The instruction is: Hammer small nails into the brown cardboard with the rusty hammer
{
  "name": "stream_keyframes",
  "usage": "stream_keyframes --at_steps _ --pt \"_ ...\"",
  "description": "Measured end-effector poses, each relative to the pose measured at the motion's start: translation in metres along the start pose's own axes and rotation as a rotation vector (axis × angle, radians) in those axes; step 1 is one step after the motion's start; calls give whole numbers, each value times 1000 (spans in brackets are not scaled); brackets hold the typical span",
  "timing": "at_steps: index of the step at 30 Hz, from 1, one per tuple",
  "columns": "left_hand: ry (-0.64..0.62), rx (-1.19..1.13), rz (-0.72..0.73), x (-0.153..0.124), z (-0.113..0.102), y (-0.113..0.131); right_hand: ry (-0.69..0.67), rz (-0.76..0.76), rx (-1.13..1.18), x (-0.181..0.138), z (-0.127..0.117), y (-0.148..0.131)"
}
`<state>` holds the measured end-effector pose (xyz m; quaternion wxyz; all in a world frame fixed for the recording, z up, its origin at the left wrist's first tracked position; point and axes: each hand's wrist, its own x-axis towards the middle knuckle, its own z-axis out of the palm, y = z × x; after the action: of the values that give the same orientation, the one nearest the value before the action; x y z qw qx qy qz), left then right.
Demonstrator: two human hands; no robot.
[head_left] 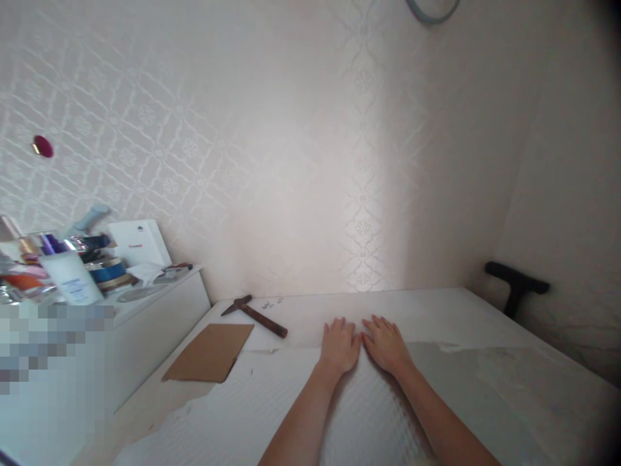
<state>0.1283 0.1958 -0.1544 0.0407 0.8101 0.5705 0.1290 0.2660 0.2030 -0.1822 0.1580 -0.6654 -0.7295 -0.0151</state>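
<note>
Both my hands rest flat on the white table (412, 317), side by side, with the thumbs almost meeting. My left hand (338, 345) has its fingers stretched toward the wall, and nothing is in it. Palm down beside it lies my right hand (387, 345), also holding nothing. Under my forearms spreads a white textured sheet (272, 401). Left of my hands is a hammer (262, 318) with a wooden handle and a dark head. Closer to me than the hammer lies a flat piece of brown cardboard (211, 353). A few small dark bits (269, 304) sit near the hammer.
A white cabinet (160, 336) borders the table on the left, its top crowded with a white bottle (72, 277), rolls of tape (109, 270) and a white box (140, 243). A black T-shaped handle (517, 281) stands at the right edge. Patterned wall (291, 162) closes the back.
</note>
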Motion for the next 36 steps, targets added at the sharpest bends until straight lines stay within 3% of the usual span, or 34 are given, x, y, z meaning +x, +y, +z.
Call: stream_keyframes --at_steps 3,7,12,16,21,23,28,36 --pt "96 -12 20 -4 -13 -3 2 -2 -10 -1 0 0" --pt "228 54 41 -22 -51 -23 -1 -12 -5 0 2 2" --pt "270 240 -235 -68 -98 -78 10 -20 15 2 7 7" --pt "230 367 -448 -99 -101 -124 20 -21 18 1 9 9" --pt "11 345 -781 -114 -89 -163 25 -38 14 0 8 11" --pt "-28 336 -768 -115 -91 -169 28 -42 10 1 9 12" --pt "-95 397 -567 -115 -105 -170 30 -47 2 2 12 14" --pt "-129 424 -442 -106 -109 -161 40 -55 12 2 13 16"
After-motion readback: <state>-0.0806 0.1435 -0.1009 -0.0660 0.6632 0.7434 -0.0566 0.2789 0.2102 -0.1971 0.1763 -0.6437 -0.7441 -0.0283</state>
